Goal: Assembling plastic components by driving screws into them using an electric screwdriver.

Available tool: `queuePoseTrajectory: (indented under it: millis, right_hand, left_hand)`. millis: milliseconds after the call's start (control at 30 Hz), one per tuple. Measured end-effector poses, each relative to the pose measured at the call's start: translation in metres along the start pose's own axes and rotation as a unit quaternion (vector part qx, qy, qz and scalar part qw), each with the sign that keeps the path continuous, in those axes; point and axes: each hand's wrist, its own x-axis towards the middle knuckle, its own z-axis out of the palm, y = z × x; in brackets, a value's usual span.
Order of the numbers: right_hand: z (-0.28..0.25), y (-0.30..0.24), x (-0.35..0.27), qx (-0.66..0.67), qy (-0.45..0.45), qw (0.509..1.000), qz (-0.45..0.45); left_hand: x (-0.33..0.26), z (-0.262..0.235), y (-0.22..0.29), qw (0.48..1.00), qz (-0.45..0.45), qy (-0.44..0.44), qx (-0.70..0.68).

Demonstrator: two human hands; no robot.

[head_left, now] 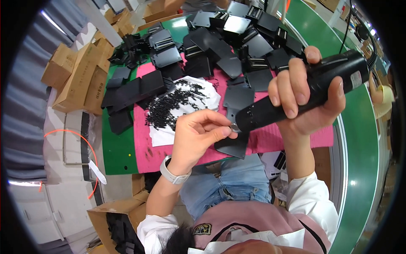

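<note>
the right hand (305, 95) is wrapped tight around the body of a black electric screwdriver (304, 91), fingers curled over its upper side and thumb underneath, holding it slanted so its nose points down toward the left hand. the left hand (198, 133) is pinched narrow, thumb and forefinger closed at the tool's tip on something small; what it is cannot be made out, only a little pale glint at the fingertips. the screwdriver is long and round, matte black, thicker at the rear where a dark cable (367, 31) leaves it and runs up past the right hand, and it narrows to a blunter, ribbed nose. a pale watch (172, 175) sits on the left wrist. just below the two hands a flat black plastic part (234, 146) lies at the edge of a pink mat (144, 148), which covers a green table (116, 152). beyond the left hand, a white sheet (202, 91) carries a heap of small black screws (171, 106). farther out from both hands lies a pile of black plastic housings (237, 40). off to the left hand's outer side stand brown cardboard boxes (80, 76).
</note>
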Motion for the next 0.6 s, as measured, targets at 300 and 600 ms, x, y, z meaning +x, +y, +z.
queuePoseTrajectory:
  millis: [300, 600]
  right_hand:
    - [-0.017, -0.016, 0.0, -0.207, -0.039, 0.976, 0.055]
    - [-0.011, -0.006, -0.002, -0.2, -0.006, 0.974, 0.102]
  left_hand:
    - [0.016, 0.004, -0.005, 0.887, 0.103, 0.12, 0.434]
    - [0.026, 0.0, -0.021, 0.896, 0.02, 0.044, 0.442]
